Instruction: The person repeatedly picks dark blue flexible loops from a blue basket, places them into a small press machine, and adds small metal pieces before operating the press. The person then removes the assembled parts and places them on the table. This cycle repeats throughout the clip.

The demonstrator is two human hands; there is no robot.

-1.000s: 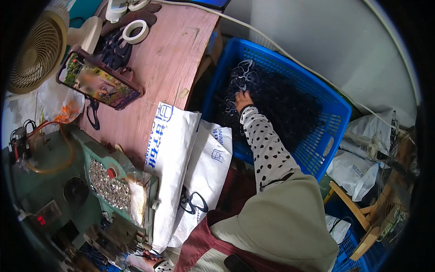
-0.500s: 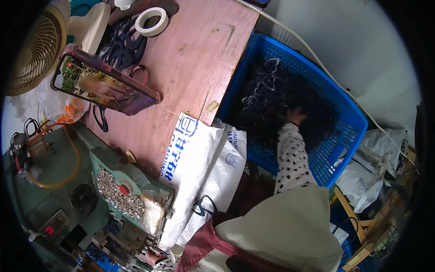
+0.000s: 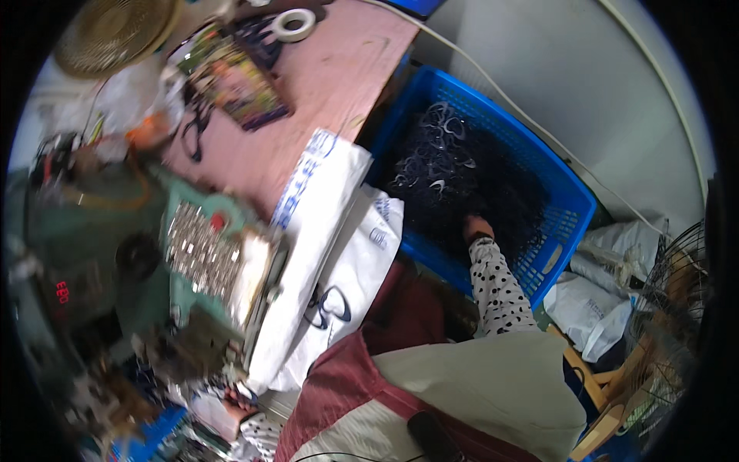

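My right hand point(image 3: 479, 228) reaches into a blue plastic basket point(image 3: 583, 202), its fingers sunk among a heap of dark, thin looped pieces point(image 3: 439, 146). Whether it grips any of them is hidden. At the lower left, my left hand point(image 3: 237, 406) is beside the lower part of a green machine point(image 3: 178, 304), smeared by motion, so its fingers cannot be made out. A dark looped piece point(image 3: 332, 306) lies on the white printed bag point(image 3: 308, 254) between my two arms.
A phone point(image 3: 239, 81) leans on the pink tabletop point(image 3: 339, 77), with a tape roll point(image 3: 294, 25) behind it. Small metal parts point(image 3: 196, 246) fill the machine's tray. A fan point(image 3: 115, 35) stands far left. White bags point(image 3: 589, 312) and a wooden frame point(image 3: 596, 377) are right of the basket.
The view has shifted and turned, sliding the table things upward. My right hand now sits deeper in the dark heap, nearer the basket's front side. My left hand has come into sight.
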